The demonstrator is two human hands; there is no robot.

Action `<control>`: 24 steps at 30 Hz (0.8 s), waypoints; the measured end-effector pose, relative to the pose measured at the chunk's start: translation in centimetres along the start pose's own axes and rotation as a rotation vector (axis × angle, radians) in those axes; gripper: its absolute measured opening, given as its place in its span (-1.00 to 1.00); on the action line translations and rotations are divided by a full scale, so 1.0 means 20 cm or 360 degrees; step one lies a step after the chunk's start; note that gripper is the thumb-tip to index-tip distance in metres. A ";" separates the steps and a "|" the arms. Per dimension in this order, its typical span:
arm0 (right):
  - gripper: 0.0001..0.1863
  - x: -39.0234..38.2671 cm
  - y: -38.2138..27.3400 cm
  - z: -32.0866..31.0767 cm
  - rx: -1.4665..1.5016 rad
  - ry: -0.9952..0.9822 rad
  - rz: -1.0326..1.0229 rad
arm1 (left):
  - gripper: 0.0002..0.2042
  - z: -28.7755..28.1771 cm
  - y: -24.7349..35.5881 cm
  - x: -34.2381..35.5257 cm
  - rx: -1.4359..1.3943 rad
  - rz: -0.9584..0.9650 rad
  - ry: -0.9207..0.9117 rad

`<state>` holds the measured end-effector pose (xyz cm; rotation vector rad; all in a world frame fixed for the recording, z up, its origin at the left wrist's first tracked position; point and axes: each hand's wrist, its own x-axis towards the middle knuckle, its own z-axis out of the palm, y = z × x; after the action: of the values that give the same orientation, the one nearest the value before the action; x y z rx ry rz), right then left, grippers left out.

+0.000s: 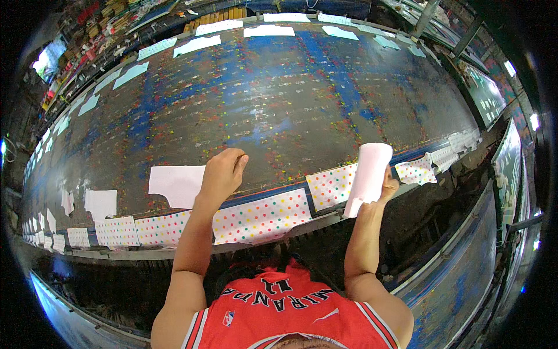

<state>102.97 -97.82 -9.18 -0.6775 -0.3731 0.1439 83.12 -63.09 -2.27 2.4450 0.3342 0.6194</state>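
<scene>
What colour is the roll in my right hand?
The roll in your right hand looks pale pinkish white, best seen in the head view.

This is a textile workshop, shown by the long, colour-flecked table [256, 110] edged with dotted fabric pieces [263, 217].

Head view: left fisheye of worn pair; looks down and forward from just above the red jersey [279, 317], taking in the long table [244, 104] to its far edge
</scene>
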 end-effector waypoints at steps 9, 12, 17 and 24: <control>-0.50 0.38 0.13 -0.09 0.0034 -0.0024 0.0322 | -0.88 0.13 0.05 0.01 -0.0065 -0.0034 -0.0060; -0.65 0.37 0.40 0.02 -0.0240 0.0034 0.0547 | -0.90 0.19 0.03 0.04 -0.0183 -0.0036 -0.0115; -0.74 0.28 0.61 0.14 -0.0422 0.0109 0.0804 | -0.89 0.30 -0.08 0.09 -0.0342 0.0064 -0.0117; -0.72 0.24 0.76 0.25 -0.0524 0.0089 0.0851 | -0.83 0.62 -0.04 0.24 -0.0683 -0.0035 -0.0247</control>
<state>105.42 -81.92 -13.90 -1.0962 -0.1535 0.5788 93.42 -66.60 -10.02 2.0574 0.1462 0.4350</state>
